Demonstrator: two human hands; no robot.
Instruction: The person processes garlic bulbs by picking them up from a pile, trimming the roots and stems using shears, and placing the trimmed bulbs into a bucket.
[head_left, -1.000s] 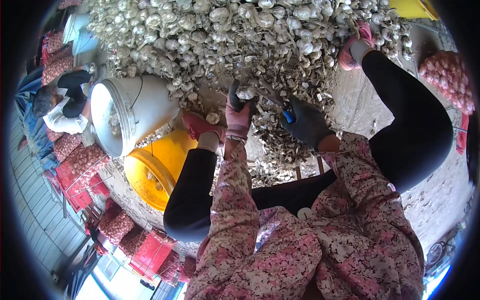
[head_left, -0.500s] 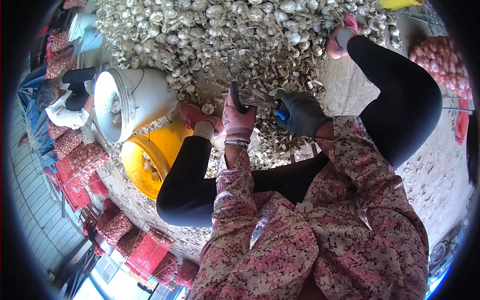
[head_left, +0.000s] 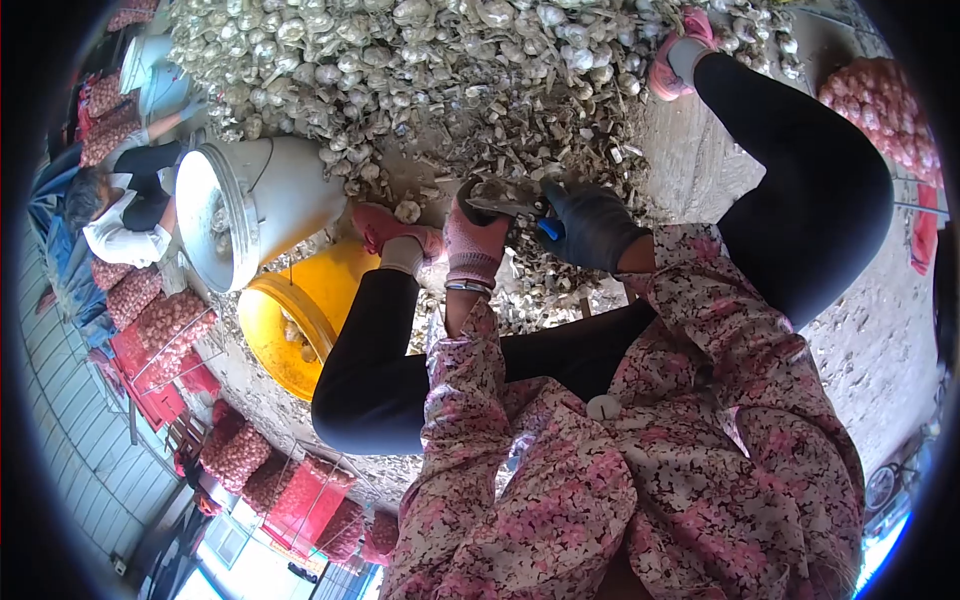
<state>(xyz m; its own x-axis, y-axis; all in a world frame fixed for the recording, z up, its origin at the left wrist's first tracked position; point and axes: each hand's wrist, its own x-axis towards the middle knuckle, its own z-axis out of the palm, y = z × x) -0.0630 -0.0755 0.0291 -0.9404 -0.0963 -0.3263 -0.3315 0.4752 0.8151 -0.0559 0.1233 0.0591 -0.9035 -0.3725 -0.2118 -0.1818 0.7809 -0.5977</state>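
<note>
Garlic bulb (head_left: 492,190) is being gripped by the left hand (head_left: 474,240) mid-frame, while shears (head_left: 525,208) are being clenched by the right hand (head_left: 590,225) just beside it, blades lying sideways toward it.

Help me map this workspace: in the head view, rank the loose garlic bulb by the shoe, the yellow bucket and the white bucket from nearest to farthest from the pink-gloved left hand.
From the left hand:
1. Loose garlic bulb, just left.
2. Yellow bucket, lower left.
3. White bucket, far left.
</note>
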